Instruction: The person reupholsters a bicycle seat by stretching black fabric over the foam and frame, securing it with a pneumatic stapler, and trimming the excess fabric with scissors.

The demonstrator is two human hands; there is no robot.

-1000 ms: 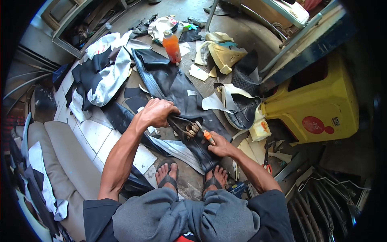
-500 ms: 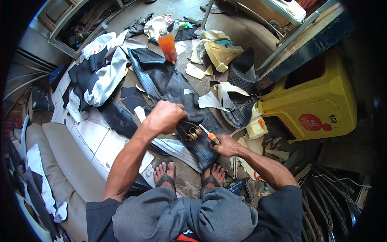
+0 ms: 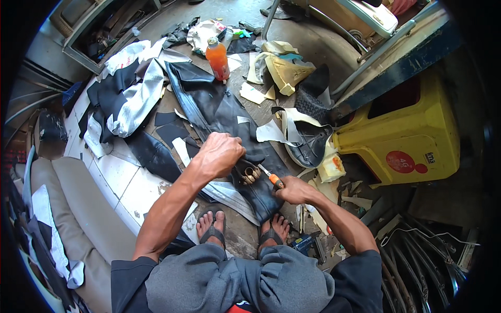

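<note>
so the orange-handled tool point(image 3: 275, 181) is gripped in the right hand point(image 3: 295, 190), tip by a brassy lump point(image 3: 251, 175) on the black sheet point(image 3: 209, 101), left hand point(image 3: 222, 153) clenched on a dark flap point(image 3: 254, 156), cream scraps point(image 3: 329, 191) and yellow stool point(image 3: 412, 143) crowding the right side, bottle point(image 3: 217, 55) of orange liquid point(image 3: 220, 68) farther out

Grey floor point(image 3: 242, 14) beneath black sheeting point(image 3: 210, 101), yellow foam scraps point(image 3: 288, 73), a yellow stool point(image 3: 412, 117).

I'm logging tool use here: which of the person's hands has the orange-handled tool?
The right hand holds the orange-handled tool; the left hand, closed on black sheet material, shows no tool.
</note>
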